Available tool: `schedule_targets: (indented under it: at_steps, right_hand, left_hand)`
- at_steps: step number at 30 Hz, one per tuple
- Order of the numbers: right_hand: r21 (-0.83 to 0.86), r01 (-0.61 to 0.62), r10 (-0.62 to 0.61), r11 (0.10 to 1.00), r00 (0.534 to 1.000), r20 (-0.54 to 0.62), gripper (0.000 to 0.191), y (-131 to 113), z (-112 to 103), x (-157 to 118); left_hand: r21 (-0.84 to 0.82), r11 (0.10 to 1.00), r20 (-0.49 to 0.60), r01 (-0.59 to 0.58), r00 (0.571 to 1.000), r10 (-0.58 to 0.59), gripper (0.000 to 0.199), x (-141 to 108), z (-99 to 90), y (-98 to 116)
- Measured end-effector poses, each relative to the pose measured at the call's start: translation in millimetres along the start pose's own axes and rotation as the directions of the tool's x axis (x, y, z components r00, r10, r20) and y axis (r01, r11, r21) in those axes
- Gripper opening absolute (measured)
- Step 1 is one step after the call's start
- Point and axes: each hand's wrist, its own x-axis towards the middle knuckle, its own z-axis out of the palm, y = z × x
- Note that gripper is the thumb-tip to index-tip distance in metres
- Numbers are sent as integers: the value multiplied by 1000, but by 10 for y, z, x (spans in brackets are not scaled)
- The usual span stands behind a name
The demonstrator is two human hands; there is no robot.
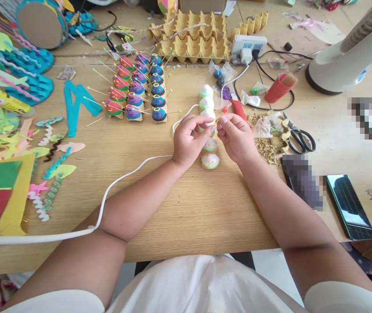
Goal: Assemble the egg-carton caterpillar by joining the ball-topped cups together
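Note:
Both hands meet over a row of white egg-carton caterpillar humps trimmed with green and dotted with yellow. My left hand has its thumb and index finger pinched together above the row. Close beside it, my right hand pinches something tiny and yellowish between thumb and fingers, too small to name. The middle humps are partly hidden by the fingers. To the left stand finished caterpillars in red, purple and blue, with pin-like feelers sticking out.
Yellow egg trays lie at the back beside a power strip. Black scissors, a red cup and a phone are at right. A white cable crosses my left arm. Paper cutouts cover the left side.

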Motion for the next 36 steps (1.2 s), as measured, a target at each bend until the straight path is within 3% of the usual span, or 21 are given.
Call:
schedule_targets:
  at_steps: [36]
  right_hand:
    - [49, -23, 19, 999, 998, 64, 56, -24, 1, -26]
  left_hand:
    - [-6, 996, -13, -85, 996, 85, 31, 15, -24, 33]
